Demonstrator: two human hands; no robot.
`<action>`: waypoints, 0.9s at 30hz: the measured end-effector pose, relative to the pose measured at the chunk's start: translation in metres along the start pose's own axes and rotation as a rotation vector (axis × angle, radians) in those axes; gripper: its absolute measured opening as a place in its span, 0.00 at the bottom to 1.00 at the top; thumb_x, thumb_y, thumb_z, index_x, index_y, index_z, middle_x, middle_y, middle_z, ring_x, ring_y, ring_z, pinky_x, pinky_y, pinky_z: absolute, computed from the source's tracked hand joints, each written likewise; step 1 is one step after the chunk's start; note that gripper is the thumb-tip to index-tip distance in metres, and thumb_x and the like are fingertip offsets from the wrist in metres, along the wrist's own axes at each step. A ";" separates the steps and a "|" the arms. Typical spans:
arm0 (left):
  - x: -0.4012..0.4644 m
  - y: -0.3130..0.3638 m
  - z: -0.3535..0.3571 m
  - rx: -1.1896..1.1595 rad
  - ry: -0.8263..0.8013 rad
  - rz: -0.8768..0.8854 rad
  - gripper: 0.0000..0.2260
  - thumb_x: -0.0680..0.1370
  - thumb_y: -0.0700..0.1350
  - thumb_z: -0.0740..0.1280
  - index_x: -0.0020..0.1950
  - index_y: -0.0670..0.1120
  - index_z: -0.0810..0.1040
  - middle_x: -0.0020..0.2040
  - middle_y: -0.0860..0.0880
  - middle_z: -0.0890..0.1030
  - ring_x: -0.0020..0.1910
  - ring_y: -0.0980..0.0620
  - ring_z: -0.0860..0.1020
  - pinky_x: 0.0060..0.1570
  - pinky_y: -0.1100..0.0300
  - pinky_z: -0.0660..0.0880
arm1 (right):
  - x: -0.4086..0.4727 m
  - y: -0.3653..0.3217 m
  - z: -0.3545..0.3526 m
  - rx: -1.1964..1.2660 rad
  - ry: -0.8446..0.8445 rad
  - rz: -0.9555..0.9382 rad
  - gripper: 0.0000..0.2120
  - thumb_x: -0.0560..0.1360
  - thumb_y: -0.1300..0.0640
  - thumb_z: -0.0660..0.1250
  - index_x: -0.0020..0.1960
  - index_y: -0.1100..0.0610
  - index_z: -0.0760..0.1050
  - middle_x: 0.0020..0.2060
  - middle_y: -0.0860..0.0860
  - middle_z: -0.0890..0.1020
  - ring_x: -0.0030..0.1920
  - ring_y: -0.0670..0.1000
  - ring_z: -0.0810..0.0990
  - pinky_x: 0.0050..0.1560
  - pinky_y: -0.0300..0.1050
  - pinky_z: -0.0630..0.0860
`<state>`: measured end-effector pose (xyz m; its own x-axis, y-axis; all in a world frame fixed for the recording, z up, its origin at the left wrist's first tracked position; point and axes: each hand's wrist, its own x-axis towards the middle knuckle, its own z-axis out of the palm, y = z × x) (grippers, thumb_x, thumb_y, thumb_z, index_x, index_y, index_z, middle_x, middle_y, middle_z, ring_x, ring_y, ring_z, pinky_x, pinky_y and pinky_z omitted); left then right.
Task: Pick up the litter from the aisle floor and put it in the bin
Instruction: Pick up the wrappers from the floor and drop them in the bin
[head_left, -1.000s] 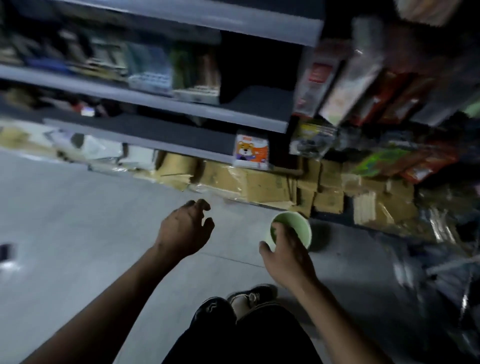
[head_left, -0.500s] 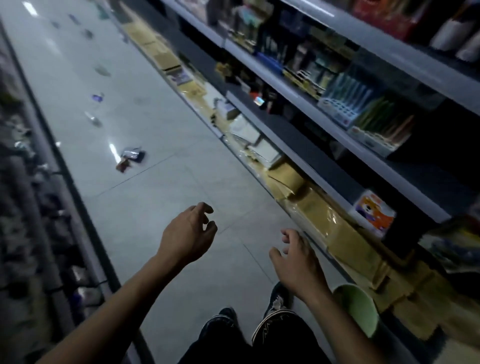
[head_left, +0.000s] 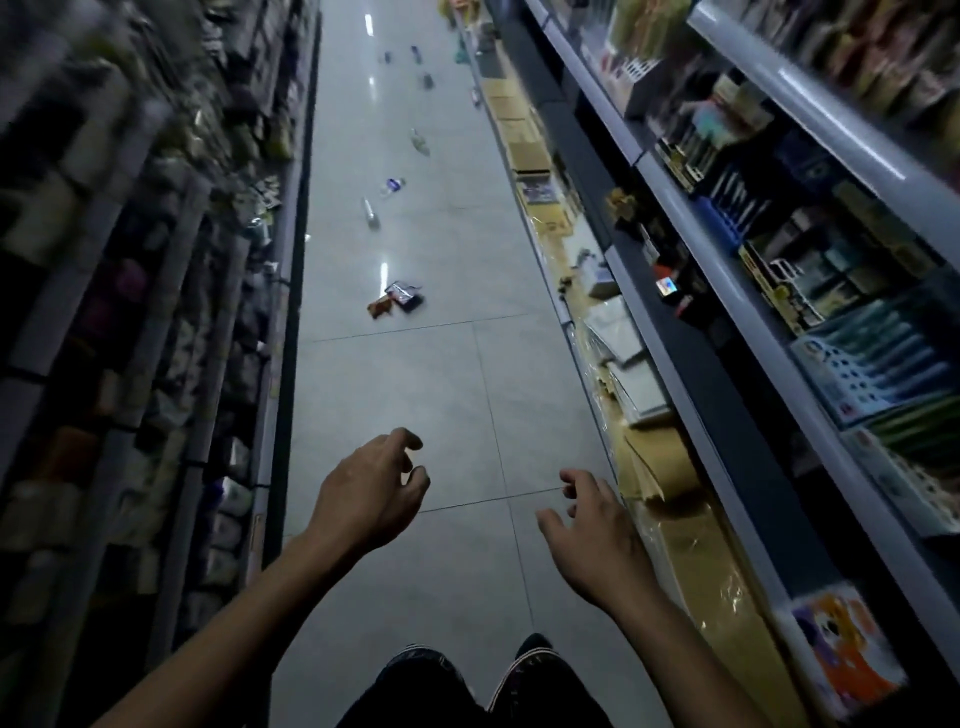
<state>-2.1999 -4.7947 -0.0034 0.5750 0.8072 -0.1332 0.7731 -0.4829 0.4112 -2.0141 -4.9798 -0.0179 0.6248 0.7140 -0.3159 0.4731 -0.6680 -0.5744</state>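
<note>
Litter lies scattered down the grey tiled aisle. Nearest are crumpled wrappers (head_left: 397, 300), one brown and one dark with print. Farther off lie a clear bottle (head_left: 371, 213), another small bottle (head_left: 393, 185) and several smaller bits up the aisle. My left hand (head_left: 371, 493) hovers over the floor with fingers loosely curled, holding nothing. My right hand (head_left: 592, 530) hangs beside it, fingers relaxed and empty. Both hands are well short of the wrappers. No bin is in view.
Stocked shelves line both sides: stationery shelves (head_left: 753, 249) on the right, blurred goods (head_left: 130, 260) on the left. Cardboard and wrapped packs (head_left: 670, 467) run along the right shelf base. My shoes (head_left: 524, 670) stand at the bottom centre.
The view has swung from the shelf base and the green bin to looking down the aisle. My right hand let go of the bin, which has left the view.
</note>
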 end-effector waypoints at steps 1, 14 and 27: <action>-0.001 0.004 0.001 -0.008 0.002 -0.018 0.13 0.77 0.55 0.62 0.61 0.58 0.73 0.49 0.58 0.81 0.45 0.56 0.78 0.41 0.56 0.72 | 0.003 0.003 -0.004 -0.006 -0.001 -0.019 0.25 0.77 0.42 0.62 0.71 0.46 0.64 0.65 0.47 0.72 0.58 0.48 0.75 0.54 0.47 0.76; -0.023 0.006 0.010 -0.040 0.058 -0.224 0.14 0.78 0.55 0.63 0.64 0.56 0.73 0.51 0.57 0.81 0.47 0.55 0.79 0.44 0.55 0.75 | 0.053 0.004 -0.015 -0.058 -0.133 -0.190 0.26 0.77 0.41 0.63 0.73 0.47 0.64 0.64 0.46 0.73 0.57 0.47 0.76 0.55 0.49 0.77; 0.027 -0.083 -0.007 -0.107 0.027 -0.426 0.15 0.78 0.55 0.63 0.64 0.56 0.74 0.50 0.57 0.81 0.46 0.56 0.79 0.45 0.55 0.76 | 0.168 -0.114 0.021 -0.104 -0.232 -0.304 0.26 0.78 0.43 0.63 0.73 0.50 0.66 0.62 0.49 0.74 0.58 0.49 0.76 0.58 0.51 0.76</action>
<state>-2.2504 -4.7300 -0.0351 0.2021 0.9361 -0.2879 0.9069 -0.0679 0.4158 -1.9767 -4.7796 -0.0216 0.2951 0.9031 -0.3119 0.6830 -0.4277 -0.5922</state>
